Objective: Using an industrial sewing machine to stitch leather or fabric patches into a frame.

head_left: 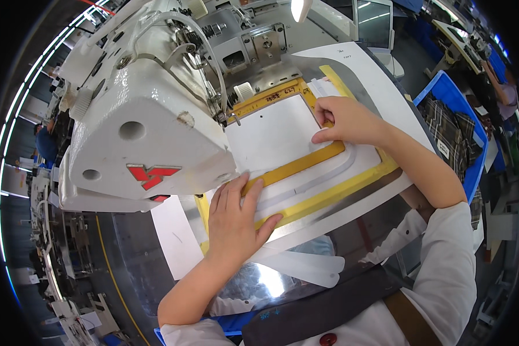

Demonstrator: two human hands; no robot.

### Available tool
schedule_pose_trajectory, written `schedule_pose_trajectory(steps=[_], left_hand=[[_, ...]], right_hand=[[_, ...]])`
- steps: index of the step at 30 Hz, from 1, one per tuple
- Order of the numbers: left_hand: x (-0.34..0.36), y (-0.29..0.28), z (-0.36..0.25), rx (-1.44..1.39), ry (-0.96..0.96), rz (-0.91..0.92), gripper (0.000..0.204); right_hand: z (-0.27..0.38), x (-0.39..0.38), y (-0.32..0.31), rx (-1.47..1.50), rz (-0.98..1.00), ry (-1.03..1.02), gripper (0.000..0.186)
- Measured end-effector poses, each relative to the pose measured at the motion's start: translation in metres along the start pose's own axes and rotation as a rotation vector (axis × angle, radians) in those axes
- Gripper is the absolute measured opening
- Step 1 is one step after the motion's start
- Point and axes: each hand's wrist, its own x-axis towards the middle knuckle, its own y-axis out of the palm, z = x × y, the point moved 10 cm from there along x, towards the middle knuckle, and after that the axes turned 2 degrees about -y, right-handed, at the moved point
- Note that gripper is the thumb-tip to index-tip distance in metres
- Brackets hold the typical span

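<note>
My left hand [236, 218] lies with its fingers apart on the lower left part of a yellow frame [294, 167] with a white sheet [268, 132] inside, beneath the sewing machine head. My right hand [345, 122] is closed at the frame's upper right corner, fingertips curled down and thumb near a small white piece; what they hold is partly hidden. A curved translucent strip runs below the frame's lower bar. Around them is a larger yellow-bordered template [303, 209] on white paper and a shiny metal plate.
The white sewing machine [144, 104] fills the upper left. A small screen [373, 29] stands behind the table. A blue bin [473, 179] of plaid cloth is at the right. Loose pale strips [305, 266] lie near me. Other people [45, 141] sit at workstations on both sides.
</note>
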Motion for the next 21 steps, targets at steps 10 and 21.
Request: schedule_pose_trajectory(steps=[10, 21], left_hand=[[-0.018, 0.002, -0.027, -0.247, 0.178, 0.077, 0.053], [-0.060, 0.014, -0.053, -0.383, 0.408, 0.282, 0.043]], right_hand=[[0.046, -0.014, -0.017, 0.015, -0.163, -0.460, 0.015], [0.062, -0.029, 0.003, -0.332, -0.057, -0.674, 0.029]])
